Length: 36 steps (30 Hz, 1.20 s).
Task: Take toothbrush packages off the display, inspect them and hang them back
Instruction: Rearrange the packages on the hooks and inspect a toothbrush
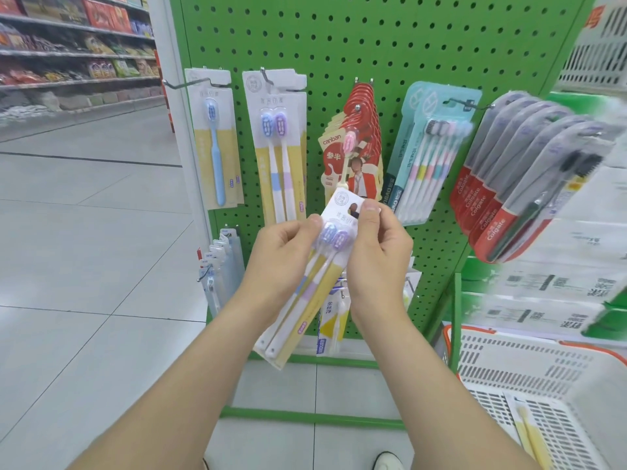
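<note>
Both hands, left hand (281, 256) and right hand (376, 252), pinch the twin toothbrush package (315, 273) tilted face-up, apparently for inspection, off the green pegboard (407, 45).

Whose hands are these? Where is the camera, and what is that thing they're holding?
There is only one picture. It comes from a camera worn on a person's head, looking down at their own two hands in a shop. The left hand and the right hand both pinch a white and yellow card pack with two toothbrushes, one blue and one purple. In front stands a green pegboard display with more toothbrush packs hanging on hooks. A white plastic basket sits at the lower right.
</note>
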Each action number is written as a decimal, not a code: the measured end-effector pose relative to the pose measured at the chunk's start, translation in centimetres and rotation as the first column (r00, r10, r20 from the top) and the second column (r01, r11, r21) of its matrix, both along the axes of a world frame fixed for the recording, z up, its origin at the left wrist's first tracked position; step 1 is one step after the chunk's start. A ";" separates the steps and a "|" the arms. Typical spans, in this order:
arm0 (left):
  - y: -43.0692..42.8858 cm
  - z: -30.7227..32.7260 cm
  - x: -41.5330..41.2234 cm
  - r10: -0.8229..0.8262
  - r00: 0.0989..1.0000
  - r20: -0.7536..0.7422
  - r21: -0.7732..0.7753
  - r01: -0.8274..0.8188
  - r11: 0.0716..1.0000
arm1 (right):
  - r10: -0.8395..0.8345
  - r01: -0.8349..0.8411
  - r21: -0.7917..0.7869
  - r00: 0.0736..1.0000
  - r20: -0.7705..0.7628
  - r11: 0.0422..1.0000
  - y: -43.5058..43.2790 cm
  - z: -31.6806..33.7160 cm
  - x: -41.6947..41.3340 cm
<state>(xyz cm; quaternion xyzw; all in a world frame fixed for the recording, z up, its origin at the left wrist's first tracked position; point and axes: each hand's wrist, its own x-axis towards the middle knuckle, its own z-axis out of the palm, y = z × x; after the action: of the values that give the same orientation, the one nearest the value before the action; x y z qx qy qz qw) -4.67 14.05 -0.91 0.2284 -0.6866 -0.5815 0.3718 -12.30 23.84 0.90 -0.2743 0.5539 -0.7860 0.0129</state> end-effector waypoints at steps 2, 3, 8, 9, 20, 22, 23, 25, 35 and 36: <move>-0.1 0.0 0.0 0.024 0.999 -0.039 -0.018 -0.024 1.000 | 0.062 -0.062 -0.018 0.997 0.037 0.998 0.1 0.1 0.0; -0.2 0.1 0.1 0.034 0.998 -0.056 -0.022 -0.035 0.999 | 0.100 -0.099 -0.022 0.994 0.052 0.995 0.2 0.2 0.0; 0.1 0.6 0.7 0.051 0.996 -0.069 -0.037 -0.054 0.998 | 0.181 -0.176 -0.048 0.976 0.122 0.983 0.9 0.3 0.1; 0.3 0.9 0.8 0.059 0.996 -0.073 -0.038 -0.062 0.997 | 0.186 -0.181 -0.047 0.974 0.131 0.982 1.0 0.3 0.2; 1.5 2.5 2.8 0.099 0.991 -0.095 0.004 -0.099 0.995 | 0.201 -0.193 0.144 0.979 -0.045 0.971 1.7 0.0 -0.1; 1.6 2.5 3.0 0.055 0.998 -0.033 0.010 -0.055 0.998 | 0.148 -0.142 0.124 0.988 -0.039 0.982 1.8 -0.1 -0.3; 1.5 2.4 3.1 0.031 0.999 0.009 0.010 -0.031 0.999 | 0.131 -0.127 0.112 0.991 -0.025 0.986 1.9 -0.1 -0.4; 1.5 2.4 3.4 -0.018 0.998 0.067 0.030 0.016 0.999 | 0.126 -0.126 0.105 0.992 0.008 0.986 2.1 0.0 -0.6; 1.0 2.4 4.0 -0.015 0.999 0.030 -0.064 0.016 0.998 | 0.310 -0.324 0.234 0.946 0.094 0.917 2.7 0.6 0.2; 1.0 2.4 4.0 -0.011 0.999 0.032 -0.067 0.013 0.998 | 0.300 -0.313 0.240 0.950 0.092 0.919 2.6 0.6 0.2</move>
<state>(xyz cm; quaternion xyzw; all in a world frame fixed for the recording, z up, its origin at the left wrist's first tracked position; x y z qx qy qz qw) -0.68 15.02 1.51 0.2207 -0.7131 -0.5566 0.3647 -12.12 26.49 1.53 -0.3326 0.5988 -0.7046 0.1853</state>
